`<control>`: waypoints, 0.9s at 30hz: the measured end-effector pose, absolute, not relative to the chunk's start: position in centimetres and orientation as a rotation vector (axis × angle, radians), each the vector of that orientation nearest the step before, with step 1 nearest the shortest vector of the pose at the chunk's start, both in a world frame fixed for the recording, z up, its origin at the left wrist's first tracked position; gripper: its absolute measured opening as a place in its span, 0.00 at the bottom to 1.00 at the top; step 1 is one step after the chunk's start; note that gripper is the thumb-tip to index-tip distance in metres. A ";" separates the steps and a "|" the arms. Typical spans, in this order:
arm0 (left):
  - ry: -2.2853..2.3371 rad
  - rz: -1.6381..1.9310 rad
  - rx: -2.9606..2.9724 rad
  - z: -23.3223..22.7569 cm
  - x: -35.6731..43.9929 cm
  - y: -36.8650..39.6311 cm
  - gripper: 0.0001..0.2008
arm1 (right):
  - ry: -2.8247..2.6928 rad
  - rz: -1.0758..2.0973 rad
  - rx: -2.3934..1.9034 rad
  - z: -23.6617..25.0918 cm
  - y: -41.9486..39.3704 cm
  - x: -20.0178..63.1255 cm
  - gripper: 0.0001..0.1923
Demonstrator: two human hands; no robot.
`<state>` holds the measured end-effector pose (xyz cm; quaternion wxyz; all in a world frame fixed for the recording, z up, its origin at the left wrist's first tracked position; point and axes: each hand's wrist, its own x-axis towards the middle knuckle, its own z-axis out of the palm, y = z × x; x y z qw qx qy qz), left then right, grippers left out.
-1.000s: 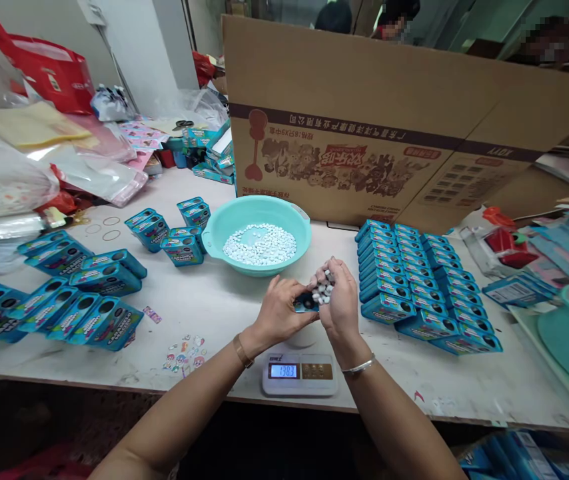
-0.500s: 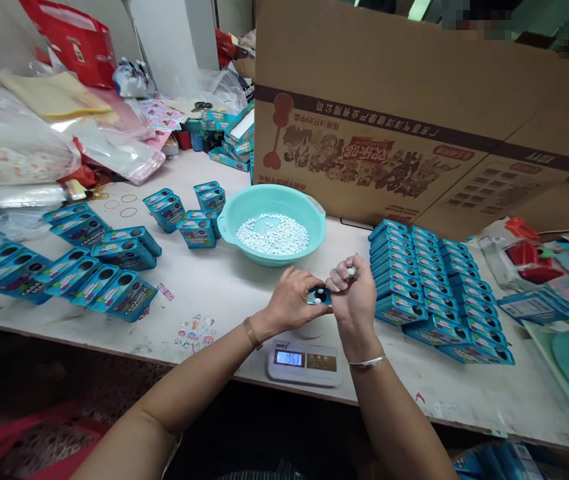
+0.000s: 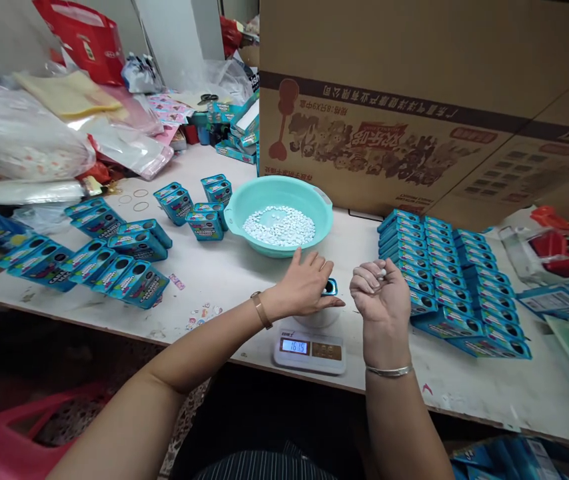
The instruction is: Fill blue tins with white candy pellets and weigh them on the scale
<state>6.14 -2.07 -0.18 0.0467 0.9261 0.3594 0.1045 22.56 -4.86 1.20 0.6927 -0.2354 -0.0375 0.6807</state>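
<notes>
My left hand [image 3: 304, 285] is over the weighing platform with its fingers stretched and apart. Between its thumb and fingers a small blue box [image 3: 331, 287] with a dark round opening shows in part; whether the hand touches it I cannot tell. Below is the white digital scale [image 3: 309, 351], its display lit. My right hand [image 3: 382, 293] is turned palm up, fingers curled, with a small white candy [image 3: 382, 273] showing at the thumb; more may be hidden inside. Just beyond the hands stands a turquoise basin [image 3: 279, 248] holding many small white candies [image 3: 284, 227].
Rows of blue boxes [image 3: 434, 267] stand to the right, and looser groups of blue boxes [image 3: 134, 280] on the left. A large cardboard carton [image 3: 389, 113] blocks the back. Plastic bags [image 3: 19, 127] pile up at the far left. Small stickers [image 3: 204, 315] lie near the front edge.
My left hand has spread its fingers and lowered the blue box to the scale. My right hand has moved away to the right, still curled around the candy. The scale's reading has changed.
</notes>
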 end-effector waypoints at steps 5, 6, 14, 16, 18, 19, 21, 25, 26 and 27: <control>1.034 0.207 2.902 0.0 8.3 -1.3 0.34 | 0.027 1.473 -0.491 0.7 -5.7 23.2 0.11; 1.010 0.178 2.901 0.0 8.7 -1.2 0.33 | 0.035 1.462 -0.487 0.6 -5.9 23.4 0.11; 0.824 0.050 2.782 1.4 9.7 0.0 0.21 | 0.016 1.431 -0.453 -0.2 -6.8 25.1 0.09; 0.821 0.057 2.742 1.7 8.9 0.3 0.19 | 0.015 1.431 -0.448 -0.3 -6.9 25.4 0.09; 0.810 0.154 2.678 1.9 7.7 0.5 0.21 | 0.025 1.423 -0.445 -0.3 -6.9 25.6 0.09; 0.809 0.259 2.635 1.9 7.0 0.5 0.23 | 0.037 1.416 -0.444 -0.3 -7.0 25.7 0.08; 0.834 0.560 2.511 2.1 5.2 0.3 0.25 | 0.056 1.406 -0.439 -0.3 -7.0 25.9 0.08; 1.017 1.080 2.144 2.0 0.7 -1.3 0.20 | 0.037 1.398 -0.428 -0.2 -7.4 26.6 0.09; 1.081 1.136 2.067 1.8 -0.5 -1.9 0.19 | 0.034 1.395 -0.429 -0.2 -7.5 26.7 0.09; 1.148 1.169 2.005 1.4 -1.6 -2.5 0.18 | 0.039 1.394 -0.432 -0.2 -7.7 26.8 0.09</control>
